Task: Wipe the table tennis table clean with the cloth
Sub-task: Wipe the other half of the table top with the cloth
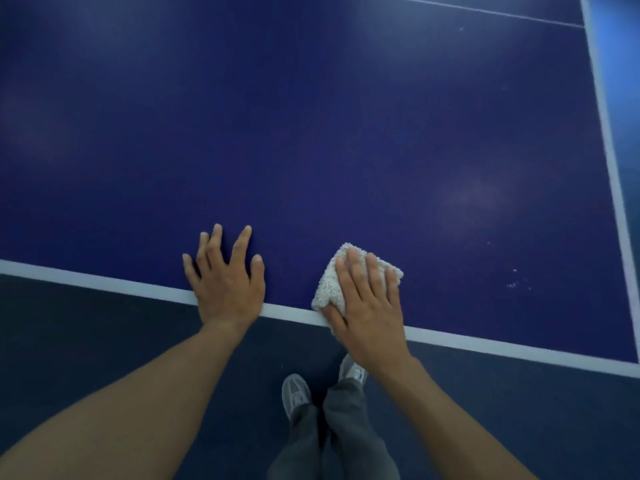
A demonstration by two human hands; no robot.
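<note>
The dark blue table tennis table (311,116) fills most of the view, with a white line along its near edge and another down its right side. A folded white fluffy cloth (330,287) lies on the table at the near edge. My right hand (369,306) presses flat on the cloth, thumb tucked around its near corner. My left hand (225,277) rests flat on the bare table beside it, fingers spread, holding nothing. A few small white specks (516,282) sit on the surface to the right of the cloth.
The white near edge line (104,280) runs from left to lower right. The right side line (609,161) borders a blue floor. A thin white centre line (485,10) crosses the far right. Below the edge are dark floor, grey trousers and grey shoes (294,393).
</note>
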